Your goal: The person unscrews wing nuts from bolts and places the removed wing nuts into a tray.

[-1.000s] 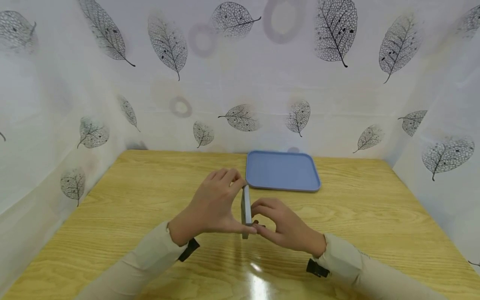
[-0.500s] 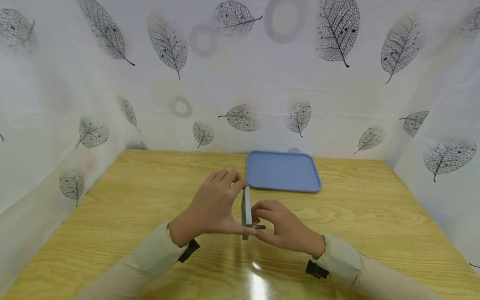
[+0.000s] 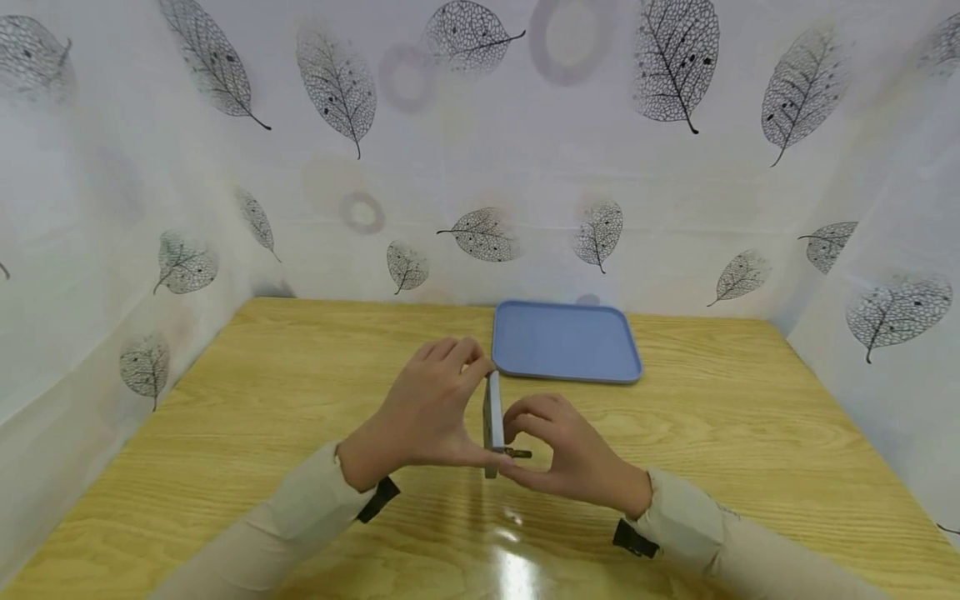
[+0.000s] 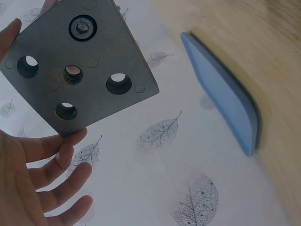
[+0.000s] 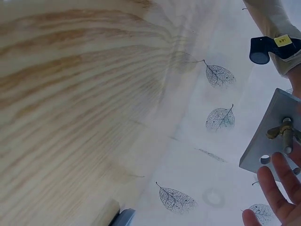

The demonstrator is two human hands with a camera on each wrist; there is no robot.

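My left hand (image 3: 431, 408) holds a grey metal plate (image 3: 492, 412) on edge above the table, thumb at the near edge and fingers at the far one. Several holes pierce the plate in the left wrist view, and a hex-socket bolt head (image 4: 82, 27) fills one. From the opposite face sticks the threaded bolt end (image 5: 288, 142), carrying a brass-coloured wing nut (image 5: 273, 133). Beside that face is my right hand (image 3: 573, 458), its fingers bent loosely around the bolt area with a gap to the wing nut. Its thumb lies close under the bolt, near the left thumb.
A blue tray (image 3: 566, 342) lies at the back of the wooden table (image 3: 337, 358), just beyond the hands. White curtain (image 3: 480, 167) with a leaf print encloses the back and both sides. A dark wrist strap (image 3: 636, 537) sits under the right cuff.
My right thumb has dropped away from the bolt, and the fingers have drawn back from the wing nut. The bolt end now shows more. My left hand and the plate stay in place.
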